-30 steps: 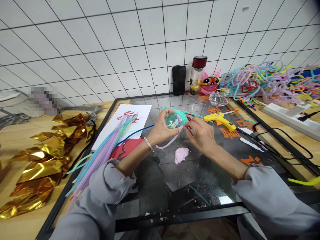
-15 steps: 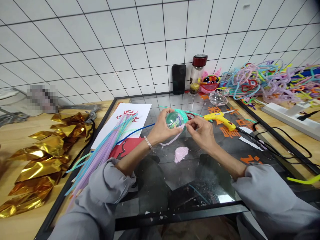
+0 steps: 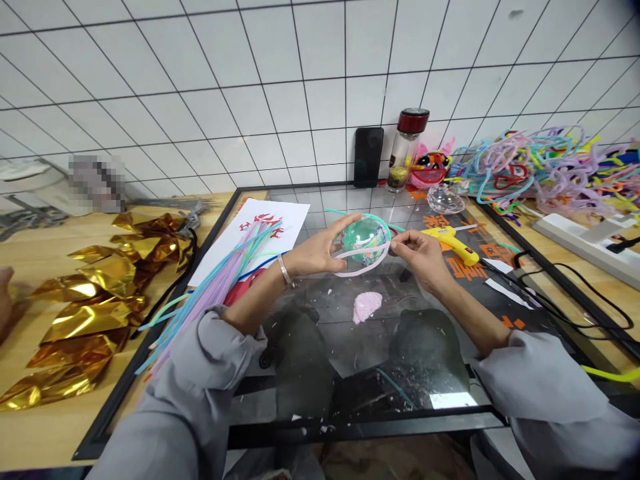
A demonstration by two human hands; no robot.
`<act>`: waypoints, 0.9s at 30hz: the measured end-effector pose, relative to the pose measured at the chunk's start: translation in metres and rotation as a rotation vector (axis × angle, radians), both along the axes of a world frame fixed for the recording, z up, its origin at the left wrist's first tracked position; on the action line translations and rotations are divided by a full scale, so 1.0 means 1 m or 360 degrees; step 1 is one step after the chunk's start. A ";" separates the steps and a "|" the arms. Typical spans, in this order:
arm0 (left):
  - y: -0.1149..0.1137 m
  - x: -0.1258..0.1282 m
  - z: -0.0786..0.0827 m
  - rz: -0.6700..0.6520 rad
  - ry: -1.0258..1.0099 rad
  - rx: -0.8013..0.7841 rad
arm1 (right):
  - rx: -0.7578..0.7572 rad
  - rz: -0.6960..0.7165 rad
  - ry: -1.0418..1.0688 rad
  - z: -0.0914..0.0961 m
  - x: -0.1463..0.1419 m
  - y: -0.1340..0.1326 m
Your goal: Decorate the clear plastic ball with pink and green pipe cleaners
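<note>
My left hand (image 3: 320, 252) grips a clear plastic ball (image 3: 364, 233) from its left side, thumb below and fingers above. Green fuzzy stems line the ball's upper and right edge, and colourful bits show through it. A pale pink pipe cleaner (image 3: 361, 273) loops around the lower front of the ball. Its right end is pinched between the thumb and finger of my right hand (image 3: 415, 253). Just beyond that hand lies a yellow hot glue gun (image 3: 457, 245). On the glass below the ball rests a pink shell-shaped piece (image 3: 367, 307).
Purple and blue pipe cleaners (image 3: 210, 293) lie at left across white paper (image 3: 285, 217). Gold foil (image 3: 100, 280) lies further left. At the back stand a phone (image 3: 369, 157) and a glass bottle (image 3: 404, 153). Tangled pipe cleaners (image 3: 540, 167), a power strip (image 3: 590, 247) and cables occupy the right.
The ball has turned in my left hand, showing more of its clear face. The pink pipe cleaner now loops across its front. The view has shifted slightly, and a hand shows at the left edge.
</note>
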State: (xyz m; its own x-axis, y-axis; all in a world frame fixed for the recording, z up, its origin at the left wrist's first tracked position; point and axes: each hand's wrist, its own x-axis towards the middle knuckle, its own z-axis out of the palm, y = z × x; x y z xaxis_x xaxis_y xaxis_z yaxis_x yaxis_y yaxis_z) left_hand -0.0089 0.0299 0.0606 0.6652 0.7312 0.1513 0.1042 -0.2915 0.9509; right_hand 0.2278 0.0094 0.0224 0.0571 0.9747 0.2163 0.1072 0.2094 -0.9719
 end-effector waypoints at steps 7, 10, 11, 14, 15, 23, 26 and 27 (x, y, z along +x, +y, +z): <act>0.008 -0.004 -0.008 -0.0059 -0.0132 -0.0057 | -0.0054 0.0010 0.0142 -0.004 0.007 0.002; 0.009 -0.002 -0.013 0.0026 -0.0128 -0.0015 | -0.0067 0.0020 0.0123 -0.003 0.009 0.001; 0.009 -0.002 -0.014 0.0060 -0.0114 0.0006 | -0.0068 0.0021 0.0112 -0.003 0.009 0.002; 0.009 -0.001 -0.014 0.0128 -0.0093 0.0069 | -0.0056 -0.0016 0.0097 -0.005 0.011 0.003; 0.008 -0.001 -0.014 0.0137 -0.0096 0.0091 | -0.0049 -0.0031 0.0090 -0.007 0.012 0.004; 0.008 0.005 -0.020 0.0249 -0.0155 0.0281 | -0.0078 -0.0030 0.0147 -0.013 0.020 0.008; 0.009 0.007 -0.025 0.0258 -0.0148 0.0309 | -0.0098 -0.0018 0.0166 -0.014 0.022 0.008; 0.009 0.008 -0.026 0.0280 -0.0146 0.0305 | -0.0102 -0.0020 0.0169 -0.014 0.022 0.008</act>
State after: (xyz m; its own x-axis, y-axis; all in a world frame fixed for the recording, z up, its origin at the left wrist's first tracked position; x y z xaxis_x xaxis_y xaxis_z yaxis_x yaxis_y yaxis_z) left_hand -0.0013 0.0393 0.0343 0.5078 0.7864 0.3517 0.0854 -0.4522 0.8878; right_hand 0.2498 0.0178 0.0079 0.0888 0.9853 0.1458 0.0054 0.1459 -0.9893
